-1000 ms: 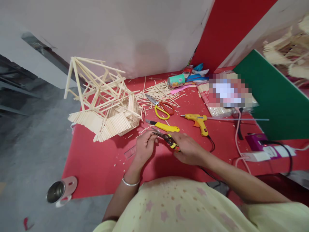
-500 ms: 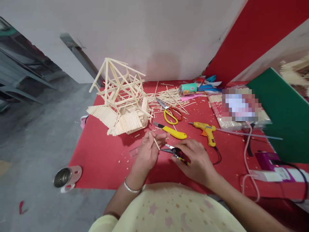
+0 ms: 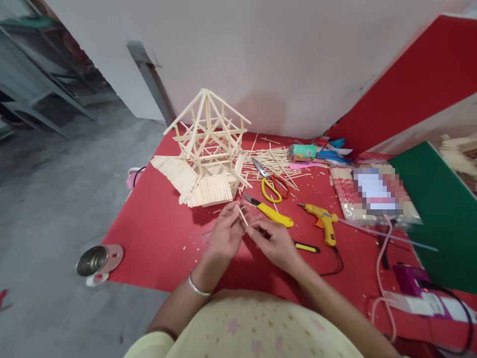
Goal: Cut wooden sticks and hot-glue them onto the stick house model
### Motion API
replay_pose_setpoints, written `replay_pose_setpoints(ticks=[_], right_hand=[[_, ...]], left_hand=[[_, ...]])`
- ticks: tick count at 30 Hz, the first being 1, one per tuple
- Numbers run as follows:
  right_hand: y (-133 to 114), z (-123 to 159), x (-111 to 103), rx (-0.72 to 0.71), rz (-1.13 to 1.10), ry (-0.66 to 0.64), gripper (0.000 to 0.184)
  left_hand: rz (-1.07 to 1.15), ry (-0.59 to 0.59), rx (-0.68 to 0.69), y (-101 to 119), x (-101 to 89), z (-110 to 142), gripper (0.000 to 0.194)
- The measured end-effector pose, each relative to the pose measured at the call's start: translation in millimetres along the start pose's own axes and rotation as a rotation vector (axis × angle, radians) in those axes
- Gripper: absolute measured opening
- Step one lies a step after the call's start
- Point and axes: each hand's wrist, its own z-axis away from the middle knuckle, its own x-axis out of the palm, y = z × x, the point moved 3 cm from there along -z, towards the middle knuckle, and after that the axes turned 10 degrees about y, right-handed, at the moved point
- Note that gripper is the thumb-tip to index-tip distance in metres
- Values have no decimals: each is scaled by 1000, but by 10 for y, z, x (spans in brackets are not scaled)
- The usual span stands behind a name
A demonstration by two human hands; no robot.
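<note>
Above the near part of the table, my left hand [image 3: 226, 231] pinches a short wooden stick [image 3: 243, 217] near its upper end. The fingertips of my right hand [image 3: 274, 243] are closed at the stick's lower end. Beside and partly under my right hand lies a cutting tool with black-and-yellow handles [image 3: 307, 247]; its blades are hidden. A yellow utility knife [image 3: 274, 214] rests just beyond my hands. Behind my left hand stands a model house of wooden sticks [image 3: 208, 149], with an open roof frame and slatted panels [image 3: 214, 190] at its base.
Scissors [image 3: 271, 181] lie by a pile of loose sticks [image 3: 278, 161]. To the right are a yellow glue gun [image 3: 323, 221], packed sticks [image 3: 341, 199], a green board [image 3: 439, 199] and a power strip with cords [image 3: 413, 303]. A metal cup [image 3: 99, 261] sits at the table's left corner.
My right hand has let go of the black-and-yellow cutting tool, now on the table, and moved left to the stick. My left hand still holds the stick. The view has shifted slightly.
</note>
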Motion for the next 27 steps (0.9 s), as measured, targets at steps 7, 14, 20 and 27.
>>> replay_pose_setpoints(ticks=[7,14,20,27], right_hand=[[-122,-470,77,166,-317,2,34],[-86,-770,201,192,-382,-78,32],[-85,-843,210,181,-418,-146,34],[-130,-852,198,204,-437,-153,33]], left_hand=[[-61,-34,80,170,-14,-65,24],[-92,125,200,318,193,-176,28],[-88,160,210,334,289,-231,24],[-41,230,206,354,366,-230,33]])
